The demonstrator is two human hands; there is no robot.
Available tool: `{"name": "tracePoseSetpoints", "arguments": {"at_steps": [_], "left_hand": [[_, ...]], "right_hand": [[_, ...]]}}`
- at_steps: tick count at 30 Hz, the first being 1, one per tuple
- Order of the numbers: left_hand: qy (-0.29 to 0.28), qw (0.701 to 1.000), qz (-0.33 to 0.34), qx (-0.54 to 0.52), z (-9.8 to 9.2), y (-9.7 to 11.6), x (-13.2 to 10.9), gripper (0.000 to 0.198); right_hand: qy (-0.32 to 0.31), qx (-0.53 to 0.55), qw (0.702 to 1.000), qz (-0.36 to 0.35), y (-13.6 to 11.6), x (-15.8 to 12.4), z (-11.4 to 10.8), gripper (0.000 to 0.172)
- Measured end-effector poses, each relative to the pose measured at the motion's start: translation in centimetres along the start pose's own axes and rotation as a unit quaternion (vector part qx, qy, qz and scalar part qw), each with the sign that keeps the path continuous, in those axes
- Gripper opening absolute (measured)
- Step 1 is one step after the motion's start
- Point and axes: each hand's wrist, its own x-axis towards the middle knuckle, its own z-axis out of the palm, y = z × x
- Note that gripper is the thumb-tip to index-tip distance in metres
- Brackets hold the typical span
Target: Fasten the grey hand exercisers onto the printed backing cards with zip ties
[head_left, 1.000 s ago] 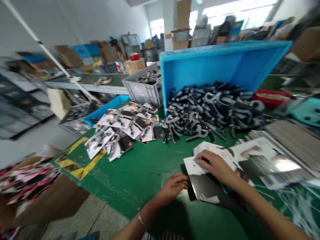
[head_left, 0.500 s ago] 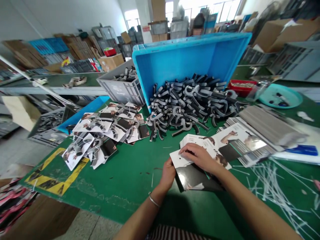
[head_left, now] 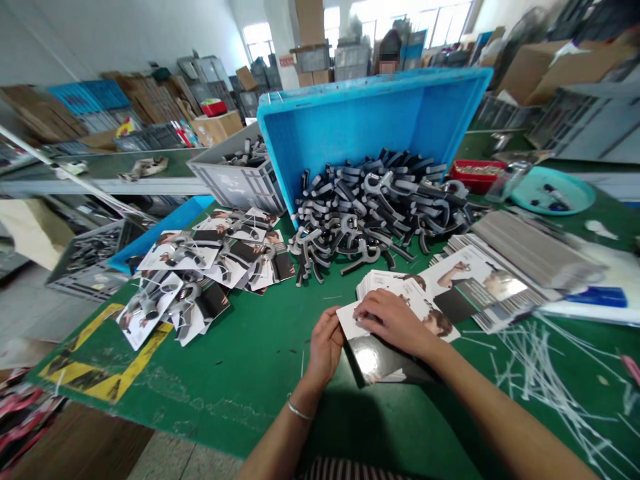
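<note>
While a long green table (head_left: 270, 340) fills the middle and bottom of the frame, its top scuffed and scratched toward the lower left, a printed card (head_left: 370, 357) lies at the lower centre, white at its upper end and dark below. The left hand (head_left: 326, 343) has its fingers curled at the card's left edge; whether they pinch it, I cannot tell. The right hand (head_left: 395, 320) rests over the card's upper part with its fingers bent close together, and what is under the fingertips is hidden.

Just behind the right hand is a stack of cards (head_left: 367, 287), with further printed cards (head_left: 475, 277) to its right. White plastic ties (head_left: 545, 387) scatter over the lower right. At left of centre, cards with grey-and-black handles (head_left: 187, 257) lie in an overlapping heap, near yellow-and-black tape (head_left: 95, 375) on the tabletop.

In the upper centre a blue crate (head_left: 345, 133) lies tipped on its side, loose hand grips (head_left: 380, 200) spilling from it onto the green surface. A grey crate (head_left: 240, 183) stands beside it, and a turquoise dish (head_left: 575, 190) sits at the right.

Beyond, a bench (head_left: 90, 170) crosses the upper left, cartons are piled behind it, bright windows (head_left: 257, 40) light the back, and a person's head (head_left: 390, 43) shows above the crate's rim.
</note>
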Motion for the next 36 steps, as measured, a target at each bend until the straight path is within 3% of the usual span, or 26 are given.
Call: {"name": "tracePoseSetpoints", "arguments": {"at_steps": [3, 6, 8, 11, 13, 15, 17, 18, 19, 22, 25, 28, 30, 32, 34, 36], "left_hand": [[-0.015, 0.999, -0.010, 0.047, -0.5, 1.0, -0.2, 0.030], [0.005, 0.984, 0.003, 0.179, -0.9, 2.2, 0.5, 0.035], [0.008, 0.962, 0.033, 0.272, -0.7, 3.1, 1.4, 0.040], [-0.082, 0.932, 0.002, 0.354, 0.0, 4.4, 2.6, 0.038], [-0.116, 0.927, -0.037, 0.354, 0.7, 4.9, 2.5, 0.035], [-0.069, 0.942, -0.030, 0.328, 1.2, 5.0, 1.6, 0.035], [-0.012, 0.952, -0.016, 0.305, 1.5, 4.6, 0.1, 0.038], [-0.006, 0.952, -0.031, 0.306, 1.5, 4.2, -0.7, 0.042], [-0.016, 0.945, -0.057, 0.323, 1.6, 3.8, -1.5, 0.046], [-0.096, 0.890, -0.125, 0.428, 1.9, 2.6, -3.5, 0.061], [-0.130, 0.817, -0.114, 0.550, 2.6, 2.0, -4.7, 0.063], [-0.129, 0.761, -0.098, 0.628, 3.2, 2.0, -5.1, 0.065], [-0.150, 0.761, -0.115, 0.621, 3.1, 2.5, -4.8, 0.070], [-0.176, 0.779, -0.157, 0.580, 2.5, 3.4, -4.3, 0.077], [-0.195, 0.802, -0.180, 0.535, 1.6, 4.7, -3.6, 0.080], [-0.188, 0.829, -0.155, 0.503, 0.9, 6.2, -2.9, 0.076]], "right_hand": [[-0.009, -0.045, 0.999, -0.022, 0.0, 0.0, 0.4, 0.015], [-0.001, -0.070, 0.997, -0.025, -0.1, 0.2, 0.7, 0.017], [0.019, -0.024, 0.999, -0.013, -0.4, 0.0, 0.7, 0.017], [0.076, 0.113, 0.990, 0.021, -0.6, -1.0, 0.0, 0.017], [0.132, 0.160, 0.977, 0.043, 0.2, -1.8, -1.3, 0.015], [0.198, 0.130, 0.967, 0.089, 2.3, -2.2, -3.0, 0.017], [0.231, 0.029, 0.955, 0.185, 5.8, -1.5, -4.9, 0.026], [0.202, -0.047, 0.947, 0.246, 7.7, -0.8, -5.8, 0.030], [0.126, -0.126, 0.939, 0.295, 9.7, 0.1, -6.4, 0.030], [0.036, -0.170, 0.928, 0.328, 14.4, 3.3, -6.8, 0.016], [-0.020, -0.195, 0.919, 0.341, 16.0, 5.6, -5.8, 0.024], [-0.054, -0.221, 0.914, 0.337, 15.7, 6.4, -5.6, 0.031], [-0.064, -0.239, 0.912, 0.328, 15.3, 6.2, -7.0, 0.026], [-0.061, -0.261, 0.907, 0.324, 14.8, 5.3, -9.3, 0.022], [-0.049, -0.284, 0.901, 0.325, 14.1, 3.5, -11.9, 0.022], [-0.027, -0.298, 0.897, 0.325, 12.6, 0.8, -14.2, 0.021]]}}
